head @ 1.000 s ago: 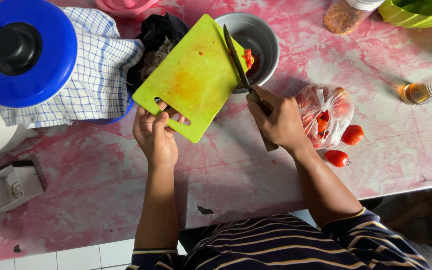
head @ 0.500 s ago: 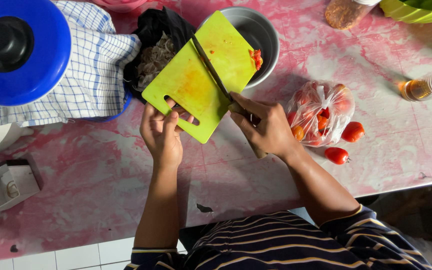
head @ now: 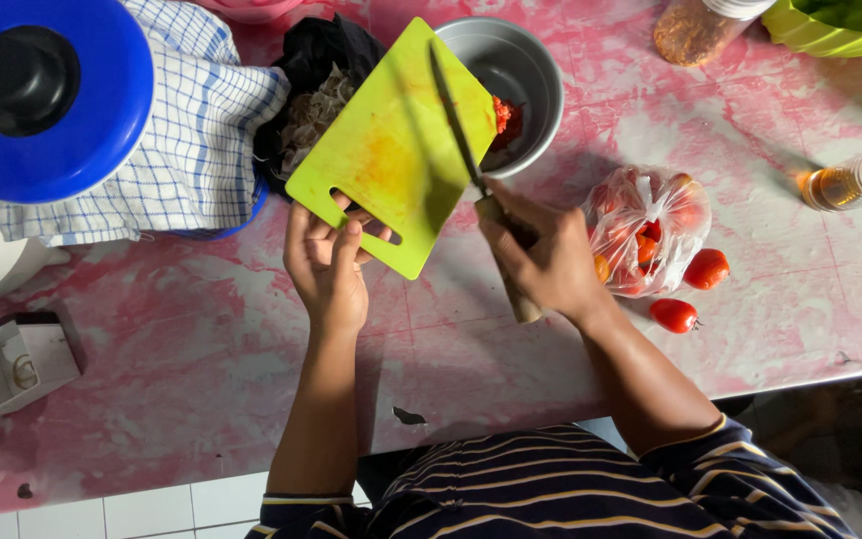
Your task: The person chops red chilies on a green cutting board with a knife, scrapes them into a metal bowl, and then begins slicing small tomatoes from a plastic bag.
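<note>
Cutting board gripped by left hand, knife in right hand swept back toward bowl

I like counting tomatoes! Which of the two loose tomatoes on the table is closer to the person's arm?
The lower tomato, lying nearest the table's front edge. It sits just beside the right forearm, while the other loose tomato lies higher up against the plastic bag.

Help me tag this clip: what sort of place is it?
Most likely a home kitchen counter: a green board and knife scrape chopped tomato into a metal bowl, with a bag of tomatoes beside it.
</note>
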